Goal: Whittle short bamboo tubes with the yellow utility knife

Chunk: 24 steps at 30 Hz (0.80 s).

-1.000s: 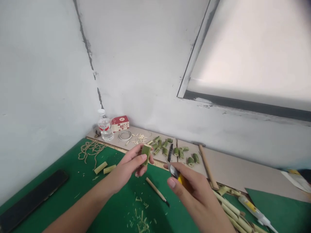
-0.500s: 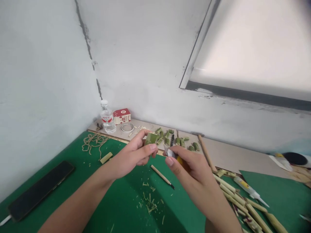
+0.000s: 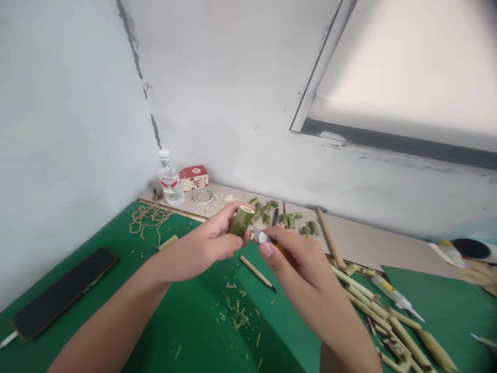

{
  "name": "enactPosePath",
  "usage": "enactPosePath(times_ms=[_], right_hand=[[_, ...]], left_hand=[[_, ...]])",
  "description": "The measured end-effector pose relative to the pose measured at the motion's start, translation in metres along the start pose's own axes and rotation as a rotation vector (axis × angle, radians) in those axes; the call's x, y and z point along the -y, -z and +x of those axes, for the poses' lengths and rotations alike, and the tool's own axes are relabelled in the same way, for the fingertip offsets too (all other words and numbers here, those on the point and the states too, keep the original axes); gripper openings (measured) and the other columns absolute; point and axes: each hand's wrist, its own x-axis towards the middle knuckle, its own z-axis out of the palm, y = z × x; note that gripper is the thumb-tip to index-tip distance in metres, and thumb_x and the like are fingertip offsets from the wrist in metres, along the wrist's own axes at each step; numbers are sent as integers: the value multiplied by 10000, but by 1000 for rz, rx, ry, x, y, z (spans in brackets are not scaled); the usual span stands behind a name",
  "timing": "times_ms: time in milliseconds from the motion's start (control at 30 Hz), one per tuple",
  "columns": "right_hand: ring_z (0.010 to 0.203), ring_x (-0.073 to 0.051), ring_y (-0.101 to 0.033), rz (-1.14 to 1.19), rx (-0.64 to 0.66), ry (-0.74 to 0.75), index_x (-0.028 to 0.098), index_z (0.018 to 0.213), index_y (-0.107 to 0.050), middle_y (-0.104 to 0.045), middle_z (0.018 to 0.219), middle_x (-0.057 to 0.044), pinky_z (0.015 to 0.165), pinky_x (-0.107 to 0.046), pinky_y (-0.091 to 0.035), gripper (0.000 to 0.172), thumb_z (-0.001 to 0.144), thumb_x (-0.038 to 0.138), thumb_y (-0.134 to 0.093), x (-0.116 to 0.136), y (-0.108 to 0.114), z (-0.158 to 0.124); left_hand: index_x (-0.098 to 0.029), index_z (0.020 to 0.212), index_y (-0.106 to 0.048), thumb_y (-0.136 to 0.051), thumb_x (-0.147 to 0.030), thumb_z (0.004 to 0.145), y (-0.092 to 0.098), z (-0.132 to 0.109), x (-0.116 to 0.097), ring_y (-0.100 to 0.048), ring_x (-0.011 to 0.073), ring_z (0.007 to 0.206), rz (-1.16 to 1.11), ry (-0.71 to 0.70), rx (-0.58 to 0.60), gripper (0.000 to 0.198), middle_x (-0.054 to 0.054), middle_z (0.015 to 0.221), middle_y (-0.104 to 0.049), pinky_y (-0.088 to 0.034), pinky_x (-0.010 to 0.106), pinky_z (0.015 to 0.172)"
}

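My left hand (image 3: 205, 243) is closed round a short green bamboo tube (image 3: 241, 221), held above the green mat (image 3: 116, 311) with its hollow end turned up. My right hand (image 3: 295, 256) grips a utility knife (image 3: 264, 238) with a yellow body; its silver blade tip points left and sits just right of the tube. A pencil (image 3: 257, 273) lies on the mat under both hands, with pale bamboo shavings (image 3: 236, 316) scattered below it.
Several cut green bamboo pieces (image 3: 285, 217) and a black marker (image 3: 275, 216) lie on the board by the wall. A water bottle (image 3: 170, 178), red box (image 3: 194, 177), tape ring (image 3: 202, 196), twine (image 3: 149, 220), phone (image 3: 58, 292), bamboo sticks (image 3: 384, 316) and a glue tube (image 3: 392, 294) lie around.
Both hands have risen slightly and drawn together. The left hand has turned the bamboo tube so its open end faces up, and the knife blade has come closer to it.
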Motion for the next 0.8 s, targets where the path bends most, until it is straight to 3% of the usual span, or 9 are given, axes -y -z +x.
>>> enactPosePath(times_ms=[167,400,633,800], right_hand=[[624,-126,-496,-28,56,16,214,867,-629,-599,722,17,561,-261,-340,415,1145,501,-519,1,-2,0],[598,-118,-484,-85,97,45,216,821,-604,-594,694,27,553,-256,-325,379,1127,436,-561,1,1,2],[622,-129,-516,-92,98,55,211,823,-609,-641,733,6,577,-261,-342,356,1123,393,-553,-1,1,4],[629,-137,-530,-135,-6,114,211,850,-627,-640,734,4,594,-266,-347,324,1111,396,-573,-6,-5,6]], left_hand=[[-315,1429,-543,-620,-245,1017,-1,-8,-2,-535,166,911,110,21,36,425,19,1094,-576,-483,312,821],[-304,1474,-514,-813,-494,932,-2,-13,-6,-604,203,924,204,85,90,648,38,1081,-613,-527,295,738],[-252,1251,-604,-746,-591,975,-9,-11,-4,-605,203,883,306,21,-10,460,29,989,-613,-537,307,741],[-239,1109,-592,-705,-632,994,-7,-10,-1,-551,197,845,400,42,-68,425,19,955,-579,-499,305,718]])
